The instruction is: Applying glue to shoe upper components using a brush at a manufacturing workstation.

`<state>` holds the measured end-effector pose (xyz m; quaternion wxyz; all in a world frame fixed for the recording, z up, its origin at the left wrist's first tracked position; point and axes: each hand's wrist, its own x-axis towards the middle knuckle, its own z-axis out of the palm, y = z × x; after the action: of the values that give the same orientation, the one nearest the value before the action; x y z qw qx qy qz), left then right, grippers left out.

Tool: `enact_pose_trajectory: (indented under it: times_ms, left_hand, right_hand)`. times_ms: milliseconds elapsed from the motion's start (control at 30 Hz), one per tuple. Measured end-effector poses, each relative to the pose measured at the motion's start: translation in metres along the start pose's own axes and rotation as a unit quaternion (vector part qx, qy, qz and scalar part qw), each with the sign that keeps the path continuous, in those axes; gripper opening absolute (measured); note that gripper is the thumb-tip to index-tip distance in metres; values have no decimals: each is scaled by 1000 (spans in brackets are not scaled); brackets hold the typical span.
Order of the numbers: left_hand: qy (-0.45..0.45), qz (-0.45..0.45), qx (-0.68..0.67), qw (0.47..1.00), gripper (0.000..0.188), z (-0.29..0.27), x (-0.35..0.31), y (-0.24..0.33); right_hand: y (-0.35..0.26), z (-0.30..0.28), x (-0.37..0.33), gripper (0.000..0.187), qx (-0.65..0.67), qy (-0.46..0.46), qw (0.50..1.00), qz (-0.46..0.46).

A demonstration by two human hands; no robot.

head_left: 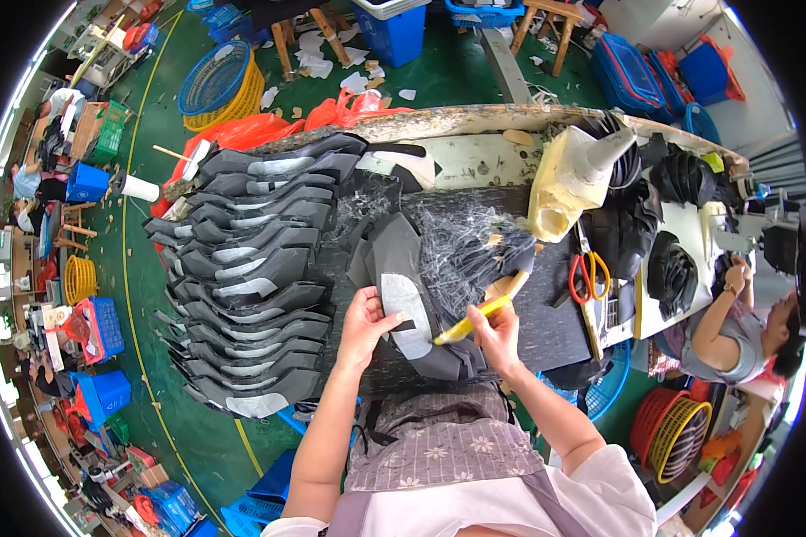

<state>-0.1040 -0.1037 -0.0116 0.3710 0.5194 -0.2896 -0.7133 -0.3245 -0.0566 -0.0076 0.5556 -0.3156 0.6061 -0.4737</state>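
My left hand [365, 324] pinches the left edge of a dark grey, curved shoe-upper piece [398, 246] with a pale grey patch [394, 295]. That piece lies on other dark pieces on the work board. My right hand [498, 335] is closed round a slim yellow tool [475, 318], like a glue brush. Its tip touches or hovers just over the patch's lower right edge; I cannot tell which. Beyond the hands is a mat of dried, stringy glue [461, 242]. A cream plastic glue container [555, 188] with a spout stands at the board's far right.
Overlapping rows of dark pieces with pale patches [251, 286] fill the bench's left side. Scissors [589, 276] with red and orange handles lie right of my right hand. More dark pieces [672, 273] sit farther right, near another person [743, 331]. Baskets [215, 85] stand on the floor.
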Motion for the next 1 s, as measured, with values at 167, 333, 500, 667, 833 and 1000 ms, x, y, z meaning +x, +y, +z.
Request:
enact_pose_trajectory:
  times_ms: [167, 333, 500, 667, 833, 1000]
  left_hand:
    - [-50, 3, -32, 998, 48, 18, 2, 6]
    - [15, 42, -150, 988, 45, 16, -3, -12]
    - [-2, 40, -134, 990, 45, 15, -1, -11]
    - [-44, 1, -183, 982, 47, 11, 0, -11]
    - [-48, 31, -190, 980, 47, 15, -15, -6]
    - [-51, 60, -189, 979, 45, 15, -19, -10]
  right_hand:
    - [-34, 27, 43, 17, 70, -17, 991, -114]
    - [41, -20, -21, 16, -63, -108, 955, -269]
    - [14, -31, -30, 21, -135, -147, 948, -249]
    - [45, -44, -29, 28, -261, -335, 850, -311]
    - [28, -48, -17, 28, -226, -114, 966, -55]
    - [-5, -21, 6, 16, 83, -72, 982, -152]
